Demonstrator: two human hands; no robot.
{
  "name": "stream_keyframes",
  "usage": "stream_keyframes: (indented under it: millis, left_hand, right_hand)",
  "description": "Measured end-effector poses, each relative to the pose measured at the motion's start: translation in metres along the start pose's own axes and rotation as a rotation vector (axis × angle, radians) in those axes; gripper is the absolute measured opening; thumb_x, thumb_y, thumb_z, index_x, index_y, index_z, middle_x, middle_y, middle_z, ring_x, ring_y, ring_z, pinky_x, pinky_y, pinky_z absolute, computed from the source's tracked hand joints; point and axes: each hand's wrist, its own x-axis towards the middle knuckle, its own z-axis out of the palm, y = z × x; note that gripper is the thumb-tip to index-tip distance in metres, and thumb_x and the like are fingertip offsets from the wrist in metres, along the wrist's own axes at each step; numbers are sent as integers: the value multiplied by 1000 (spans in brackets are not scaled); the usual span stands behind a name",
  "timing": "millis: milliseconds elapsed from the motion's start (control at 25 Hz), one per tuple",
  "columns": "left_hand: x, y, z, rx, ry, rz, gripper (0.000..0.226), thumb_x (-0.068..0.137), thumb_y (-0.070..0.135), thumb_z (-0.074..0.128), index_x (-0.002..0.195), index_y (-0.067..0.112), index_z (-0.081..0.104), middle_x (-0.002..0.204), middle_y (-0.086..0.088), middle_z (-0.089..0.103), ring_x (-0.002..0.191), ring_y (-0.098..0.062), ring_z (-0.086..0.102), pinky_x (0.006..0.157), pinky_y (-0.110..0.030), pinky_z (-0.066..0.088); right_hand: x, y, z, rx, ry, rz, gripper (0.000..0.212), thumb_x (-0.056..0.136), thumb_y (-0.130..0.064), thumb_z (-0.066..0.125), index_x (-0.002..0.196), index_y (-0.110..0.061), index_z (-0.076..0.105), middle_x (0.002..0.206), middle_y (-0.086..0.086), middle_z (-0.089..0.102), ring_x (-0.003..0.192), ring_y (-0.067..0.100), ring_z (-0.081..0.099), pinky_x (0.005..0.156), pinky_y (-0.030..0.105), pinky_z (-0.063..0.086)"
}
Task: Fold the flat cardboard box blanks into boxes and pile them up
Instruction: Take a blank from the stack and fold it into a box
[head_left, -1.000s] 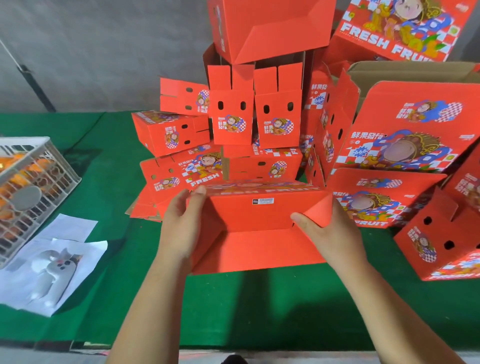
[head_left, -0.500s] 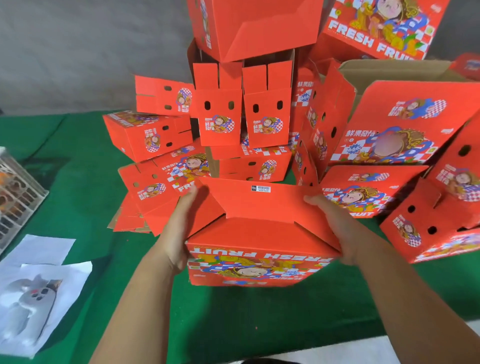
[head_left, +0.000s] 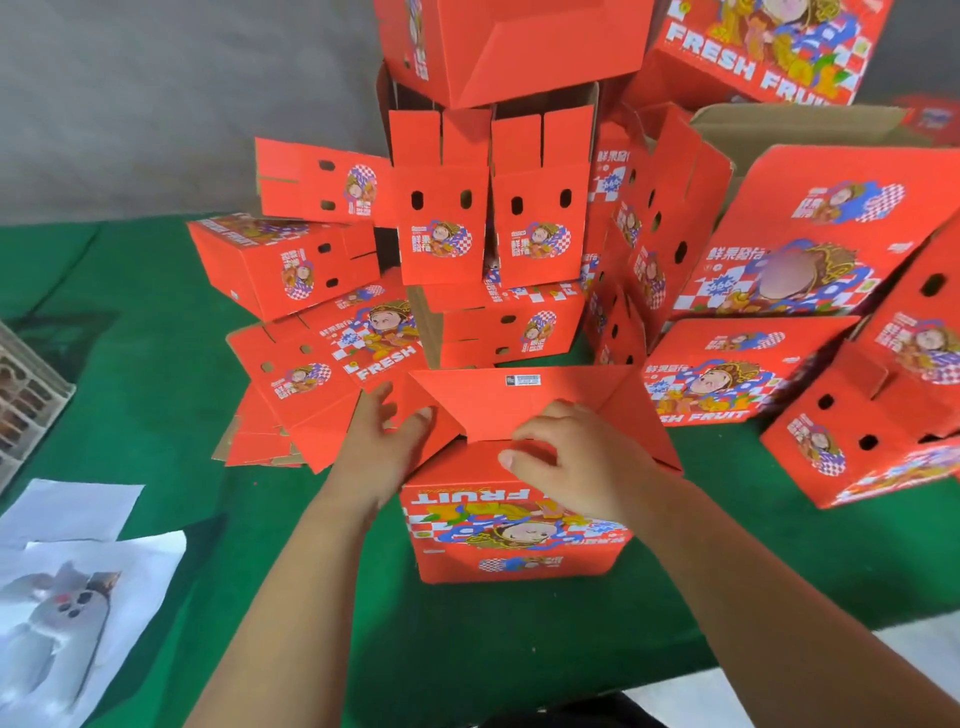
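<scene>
Having stood the box (head_left: 519, 540) upright near the table's front edge, I now press its flaps with my left hand's (head_left: 382, 452) straight fingers and my right hand's (head_left: 566, 462) curled ones.

Two bare forearms reach in from the bottom edge, no sleeves, watches, rings or gloves showing. The left hand (head_left: 382, 447) and right hand (head_left: 571, 462) are bare, with short, unpainted fingernails on the fingers.
</scene>
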Motion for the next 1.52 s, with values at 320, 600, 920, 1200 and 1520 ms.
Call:
stream_keyframes:
  millis: [320, 600, 920, 1200, 1520]
  left_hand:
    - [12, 9, 0, 551, -14, 335, 58, 94, 46, 69, 148, 34, 51, 152, -5, 40, 144, -27, 40, 121, -46, 33]
    - [19, 4, -6, 461, -101, 266, 54, 98, 58, 57, 148, 50, 40, 145, 5, 45, 142, -17, 41, 123, -43, 29]
    - [21, 14, -15, 531, -271, 144, 138, 50, 88, 75, 159, 51, -3, 159, 10, 23, 152, -14, 22, 125, -44, 27]
    - [21, 14, -3, 543, -85, 245, 110, 85, 57, 75, 165, 29, 5, 161, 2, 39, 145, -18, 42, 116, -30, 34]
    - [13, 7, -8, 458, -5, 264, 65, 98, 67, 38, 156, 40, 33, 145, -2, 59, 137, -25, 52, 102, -28, 38]
  right_hand:
    - [-17, -4, 0, -214, 83, -120, 50, 105, -52, 31, 78, -22, 59, 70, -1, 57, 78, 24, 58, 73, 40, 45]
    - [-39, -8, 6, -227, 154, -93, 68, 96, -64, 21, 139, -31, 61, 134, -3, 65, 126, 23, 56, 109, 29, 38]
    - [-27, 5, -13, -117, 110, -58, 69, 100, -52, 55, 160, -34, 27, 169, -4, 5, 144, 19, 29, 118, 42, 31]
    - [-15, 23, -14, -40, 178, -106, 50, 97, -55, 59, 140, -30, 59, 150, -13, 47, 127, 13, 52, 107, 34, 40]
    - [22, 34, -25, -421, 209, 27, 62, 97, -70, 40, 152, -43, 41, 171, -12, 17, 142, 29, 31, 113, 42, 23]
